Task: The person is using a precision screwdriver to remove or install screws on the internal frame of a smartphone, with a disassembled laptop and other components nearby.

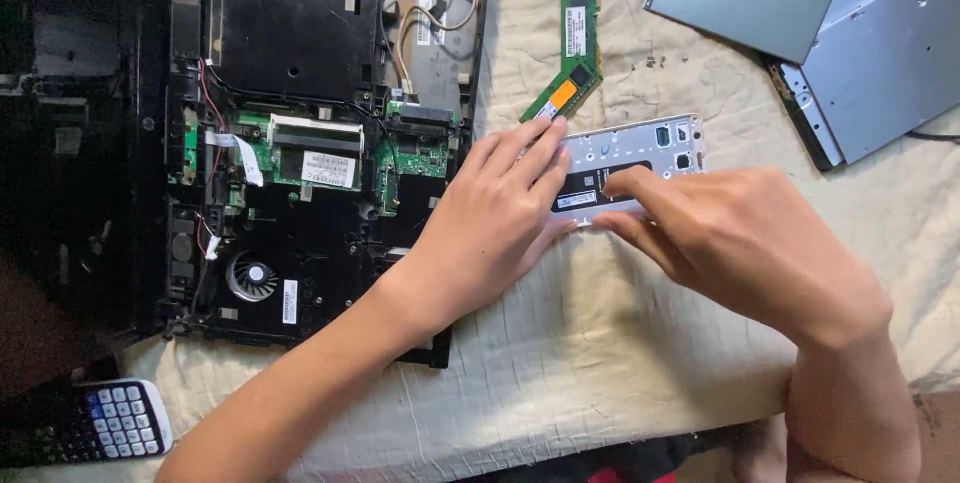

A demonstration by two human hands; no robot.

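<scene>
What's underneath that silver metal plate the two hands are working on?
The silver plate rests on a cream cloth. Left hand and right hand cover its near edge, hiding whatever lies beneath.

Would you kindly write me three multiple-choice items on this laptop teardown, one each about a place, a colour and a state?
1. Where does the green memory stick lie?
A. inside the opened laptop
B. on the cloth, beyond the silver bracket
C. on the calculator

2. What colour is the cloth?
A. cream
B. blue
C. red

3. How do the hands stand?
A. both lifted clear
B. only one touching
C. left hand and right hand both on the bracket

Answers: 1 B, the stick rests on fabric just past the bracket. 2 A, the wrinkled fabric is pale cream. 3 C, fingers of both hands press on the bracket.
</scene>
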